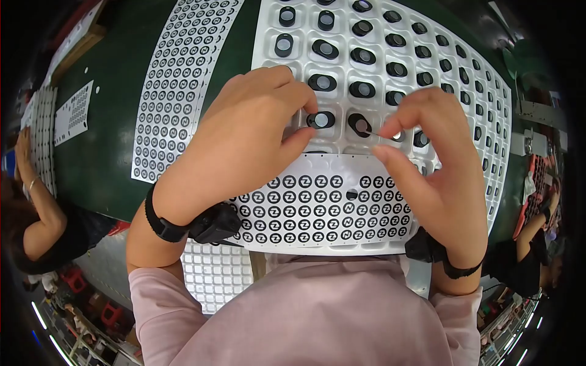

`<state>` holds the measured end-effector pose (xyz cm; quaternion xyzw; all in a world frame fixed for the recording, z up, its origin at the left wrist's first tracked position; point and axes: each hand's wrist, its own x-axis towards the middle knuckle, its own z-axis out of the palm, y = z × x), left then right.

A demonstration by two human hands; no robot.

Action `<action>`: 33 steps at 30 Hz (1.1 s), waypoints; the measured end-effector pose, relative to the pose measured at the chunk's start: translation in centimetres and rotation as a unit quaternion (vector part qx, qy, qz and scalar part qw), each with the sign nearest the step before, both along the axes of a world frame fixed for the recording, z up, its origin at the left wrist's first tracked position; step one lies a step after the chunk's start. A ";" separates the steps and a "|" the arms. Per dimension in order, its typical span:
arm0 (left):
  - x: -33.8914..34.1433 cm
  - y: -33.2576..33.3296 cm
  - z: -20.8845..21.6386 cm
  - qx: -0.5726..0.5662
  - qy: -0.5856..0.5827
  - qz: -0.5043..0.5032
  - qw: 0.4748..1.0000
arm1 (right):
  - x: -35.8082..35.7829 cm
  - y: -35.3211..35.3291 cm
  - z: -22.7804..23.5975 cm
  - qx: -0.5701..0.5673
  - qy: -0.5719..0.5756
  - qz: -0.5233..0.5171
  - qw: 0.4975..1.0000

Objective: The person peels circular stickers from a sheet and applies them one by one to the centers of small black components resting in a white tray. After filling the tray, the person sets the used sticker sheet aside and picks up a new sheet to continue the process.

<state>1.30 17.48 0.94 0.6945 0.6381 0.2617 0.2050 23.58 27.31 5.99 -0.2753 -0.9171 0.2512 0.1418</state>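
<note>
My left hand is bent over the near left part of a white plastic tray. Its thumb and index finger close about the left end of a black oval part with a pale round face. To the right, my right hand holds a thin, light sliver by the fingertips, over a tilted black oval part; what the sliver is I cannot make out. A white sheet of round black labels lies across the tray's near edge, with one dark round gap among its rows.
Another long label sheet lies left of the tray on the green table. A small white sheet and stacked trays are farther left, beside another person's arm. A second person's arm shows at right.
</note>
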 end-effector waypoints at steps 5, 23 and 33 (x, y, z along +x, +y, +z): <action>0.4 -0.3 -0.9 0.033 0.009 0.019 0.999 | -2.5 0.9 -2.1 -0.045 0.014 0.045 0.998; 1.0 -0.4 -1.7 0.082 0.007 0.036 0.996 | -3.6 0.9 -5.3 -0.042 0.002 0.031 0.999; 1.0 -0.4 -1.8 0.086 0.001 0.036 0.996 | -3.8 0.8 -5.5 -0.036 0.009 0.022 0.999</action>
